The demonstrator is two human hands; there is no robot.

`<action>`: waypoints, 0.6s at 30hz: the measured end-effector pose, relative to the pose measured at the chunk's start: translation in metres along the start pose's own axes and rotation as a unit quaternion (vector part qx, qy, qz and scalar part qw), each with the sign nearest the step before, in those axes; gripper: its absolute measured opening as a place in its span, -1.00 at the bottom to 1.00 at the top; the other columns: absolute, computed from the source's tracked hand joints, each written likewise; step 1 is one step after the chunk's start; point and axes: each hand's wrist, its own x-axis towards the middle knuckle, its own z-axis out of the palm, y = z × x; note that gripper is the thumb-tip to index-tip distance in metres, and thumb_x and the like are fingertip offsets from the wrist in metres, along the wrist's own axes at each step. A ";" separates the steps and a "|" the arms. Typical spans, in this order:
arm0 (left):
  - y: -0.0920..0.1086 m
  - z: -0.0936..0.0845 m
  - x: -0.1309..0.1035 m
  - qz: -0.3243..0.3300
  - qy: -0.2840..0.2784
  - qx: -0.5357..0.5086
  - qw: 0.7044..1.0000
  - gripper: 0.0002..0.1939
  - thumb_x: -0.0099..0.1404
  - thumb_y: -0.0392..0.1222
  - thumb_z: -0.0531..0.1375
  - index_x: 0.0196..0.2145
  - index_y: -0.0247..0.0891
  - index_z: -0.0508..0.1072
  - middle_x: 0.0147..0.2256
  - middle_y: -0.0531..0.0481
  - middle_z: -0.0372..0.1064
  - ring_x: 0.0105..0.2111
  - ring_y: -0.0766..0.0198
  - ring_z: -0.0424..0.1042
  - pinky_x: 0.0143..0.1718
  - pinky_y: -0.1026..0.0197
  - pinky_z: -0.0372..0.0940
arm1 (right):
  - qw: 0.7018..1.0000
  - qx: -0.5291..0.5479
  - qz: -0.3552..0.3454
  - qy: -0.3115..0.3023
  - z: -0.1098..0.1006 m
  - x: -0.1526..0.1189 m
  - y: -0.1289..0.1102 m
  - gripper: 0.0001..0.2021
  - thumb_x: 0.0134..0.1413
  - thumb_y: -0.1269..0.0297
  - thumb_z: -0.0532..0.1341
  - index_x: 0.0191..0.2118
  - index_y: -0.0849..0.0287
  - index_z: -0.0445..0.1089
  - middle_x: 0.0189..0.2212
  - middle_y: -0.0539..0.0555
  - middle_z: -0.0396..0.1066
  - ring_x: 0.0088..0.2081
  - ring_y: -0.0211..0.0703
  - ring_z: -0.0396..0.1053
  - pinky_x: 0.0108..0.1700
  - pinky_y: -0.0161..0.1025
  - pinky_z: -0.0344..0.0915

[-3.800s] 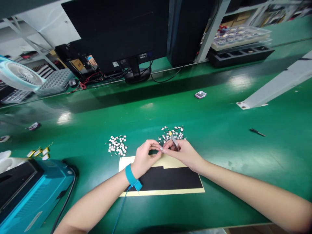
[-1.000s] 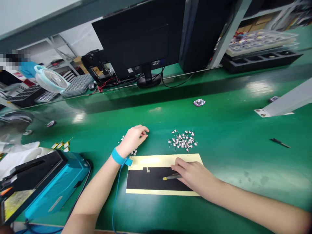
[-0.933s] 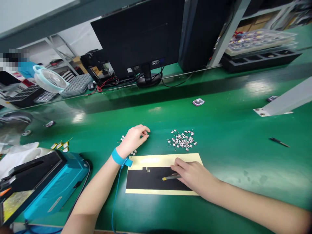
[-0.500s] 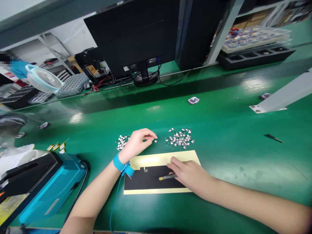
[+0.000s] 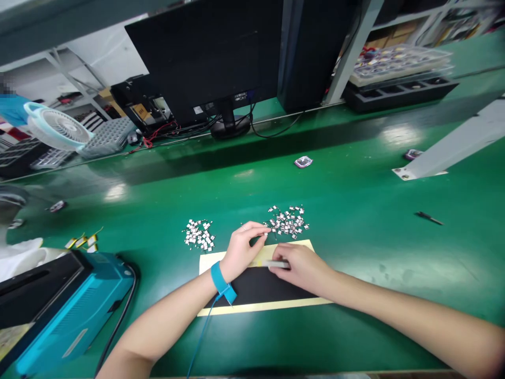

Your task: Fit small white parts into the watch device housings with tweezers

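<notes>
My left hand [image 5: 245, 250], with a blue strap [image 5: 223, 284] at its wrist, reaches over the sheet's upper edge, thumb and forefinger drawn together. At those fingertips is a small white part [image 5: 266, 233], like the ones in the heaps. My right hand [image 5: 302, 263] is closed around a slim grey tool [image 5: 278, 263] with a yellowish end; blur hides its exact kind. The tool points left, toward my left hand, above a black sheet [image 5: 256, 289] with pale yellow borders. One heap of small white parts [image 5: 199, 235] lies left, another heap [image 5: 290, 221] right, beyond the sheet.
A teal and black machine [image 5: 74, 316] with a black cable takes up the left front. Several yellow-edged pieces [image 5: 81, 241] lie behind it. A monitor [image 5: 209, 63] and a fan [image 5: 59, 126] stand at the back. A pen [image 5: 430, 217] and a metal post [image 5: 453, 139] are on the right.
My left hand has moved right, toward the right heap, uncovering the left heap. The tool in my right hand has risen from the black area to the sheet's upper border. The view has shifted slightly.
</notes>
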 end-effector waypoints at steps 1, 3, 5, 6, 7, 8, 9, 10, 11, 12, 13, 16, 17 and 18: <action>0.000 -0.001 0.000 0.007 0.006 0.006 1.000 -0.82 0.14 -0.39 0.11 -0.30 -0.31 0.46 -0.35 -0.08 0.39 -0.32 0.32 0.38 -0.28 0.27 0.33 | 0.999 0.042 0.018 0.013 -0.003 0.003 0.003 -0.92 -0.11 0.43 0.23 -0.54 0.26 0.34 -0.62 -0.06 0.24 -0.58 -0.31 0.17 -0.54 -0.38 0.02; 0.001 -0.002 0.001 0.015 0.019 0.008 1.000 -0.83 0.13 -0.40 0.12 -0.32 -0.31 0.46 -0.38 -0.06 0.39 -0.36 0.33 0.38 -0.31 0.29 0.32 | 0.989 0.132 0.051 0.037 -0.009 0.010 0.008 -0.88 -0.08 0.34 0.20 -0.55 0.26 0.35 -0.72 -0.11 0.09 -0.65 -0.36 0.05 -0.60 -0.40 -0.06; 0.004 -0.003 0.001 0.015 0.032 0.004 0.999 -0.86 0.11 -0.38 0.14 -0.34 -0.32 0.45 -0.42 -0.04 0.39 -0.41 0.37 0.37 -0.36 0.32 0.31 | 0.971 0.223 0.076 0.052 -0.014 0.014 0.012 -0.81 -0.06 0.22 0.17 -0.49 0.26 0.36 -0.73 -0.13 0.03 -0.68 -0.38 -0.01 -0.64 -0.41 -0.07; 0.005 -0.003 0.001 0.014 0.039 0.000 0.999 -0.88 0.11 -0.37 0.15 -0.35 -0.32 0.44 -0.44 -0.02 0.38 -0.44 0.38 0.37 -0.38 0.33 0.31 | 0.959 0.264 0.083 0.058 -0.016 0.016 0.013 -0.78 -0.05 0.18 0.16 -0.46 0.27 0.36 -0.72 -0.12 0.03 -0.68 -0.38 -0.02 -0.65 -0.42 -0.06; 0.007 -0.002 0.000 0.017 0.047 -0.004 0.999 -0.89 0.10 -0.36 0.16 -0.36 -0.33 0.43 -0.45 -0.01 0.38 -0.46 0.40 0.37 -0.39 0.34 0.31 | 0.947 0.301 0.088 0.062 -0.017 0.017 0.013 -0.75 -0.05 0.15 0.16 -0.45 0.27 0.36 -0.71 -0.12 0.05 -0.67 -0.39 -0.01 -0.65 -0.42 -0.05; 0.008 -0.002 -0.001 0.023 0.053 -0.007 0.998 -0.90 0.10 -0.35 0.16 -0.36 -0.33 0.42 -0.45 0.00 0.38 -0.48 0.41 0.37 -0.40 0.35 0.31 | 0.936 0.334 0.091 0.064 -0.017 0.018 0.013 -0.75 -0.06 0.14 0.16 -0.45 0.27 0.35 -0.70 -0.11 0.08 -0.67 -0.40 -0.01 -0.65 -0.42 -0.05; 0.010 -0.002 -0.002 0.033 0.059 -0.009 0.998 -0.90 0.09 -0.35 0.17 -0.36 -0.32 0.41 -0.45 0.00 0.39 -0.48 0.41 0.37 -0.40 0.35 0.31 | 0.925 0.362 0.092 0.066 -0.016 0.018 0.012 -0.75 -0.07 0.14 0.17 -0.47 0.27 0.35 -0.69 -0.10 0.10 -0.66 -0.40 -0.02 -0.64 -0.42 -0.06; 0.010 -0.001 -0.002 0.045 0.063 -0.009 0.997 -0.90 0.09 -0.36 0.17 -0.37 -0.32 0.40 -0.45 0.01 0.39 -0.48 0.41 0.38 -0.40 0.35 0.31 | 0.916 0.385 0.094 0.069 -0.015 0.017 0.010 -0.76 -0.09 0.14 0.18 -0.48 0.27 0.34 -0.68 -0.09 0.12 -0.66 -0.41 -0.03 -0.64 -0.42 -0.08; 0.011 -0.001 -0.003 0.056 0.066 -0.007 0.996 -0.90 0.08 -0.36 0.18 -0.37 -0.31 0.40 -0.46 0.02 0.39 -0.48 0.41 0.38 -0.39 0.35 0.31 | 0.907 0.404 0.096 0.071 -0.014 0.017 0.008 -0.76 -0.11 0.15 0.20 -0.50 0.27 0.33 -0.66 -0.09 0.14 -0.66 -0.42 -0.05 -0.65 -0.42 -0.11; 0.011 -0.001 -0.004 0.064 0.069 -0.007 0.996 -0.89 0.08 -0.36 0.18 -0.36 -0.31 0.39 -0.45 0.01 0.40 -0.47 0.41 0.39 -0.39 0.36 0.32 | 0.899 0.420 0.097 0.074 -0.012 0.016 0.007 -0.77 -0.12 0.16 0.21 -0.51 0.26 0.33 -0.63 -0.07 0.18 -0.66 -0.43 -0.05 -0.65 -0.42 -0.13; 0.011 -0.001 -0.004 0.069 0.071 -0.009 0.995 -0.87 0.08 -0.36 0.19 -0.35 -0.31 0.38 -0.44 0.01 0.40 -0.47 0.40 0.40 -0.38 0.36 0.32 | 0.892 0.433 0.099 0.078 -0.011 0.015 0.006 -0.78 -0.14 0.17 0.22 -0.51 0.26 0.32 -0.60 -0.06 0.22 -0.66 -0.44 -0.06 -0.65 -0.41 -0.14; 0.010 -0.001 -0.005 0.081 0.075 -0.010 0.994 -0.81 0.09 -0.34 0.20 -0.28 -0.30 0.35 -0.39 -0.02 0.41 -0.44 0.39 0.42 -0.37 0.35 0.34 | 0.878 0.460 0.100 0.088 -0.010 0.014 0.004 -0.80 -0.15 0.20 0.24 -0.51 0.26 0.32 -0.54 -0.04 0.28 -0.65 -0.45 -0.04 -0.64 -0.39 -0.15; 0.010 -0.001 -0.005 0.086 0.074 -0.005 0.993 -0.79 0.09 -0.33 0.20 -0.26 -0.29 0.34 -0.39 -0.02 0.42 -0.43 0.38 0.43 -0.36 0.34 0.34 | 0.874 0.467 0.099 0.088 -0.010 0.014 0.004 -0.81 -0.16 0.21 0.25 -0.51 0.26 0.33 -0.53 -0.04 0.29 -0.65 -0.44 -0.02 -0.63 -0.39 -0.15; 0.009 -0.001 -0.005 0.092 0.075 0.002 0.993 -0.78 0.09 -0.33 0.20 -0.26 -0.29 0.34 -0.39 -0.02 0.42 -0.42 0.38 0.43 -0.35 0.34 0.34 | 0.872 0.472 0.097 0.087 -0.010 0.014 0.004 -0.82 -0.16 0.22 0.25 -0.52 0.25 0.33 -0.53 -0.03 0.30 -0.63 -0.43 0.00 -0.62 -0.39 -0.13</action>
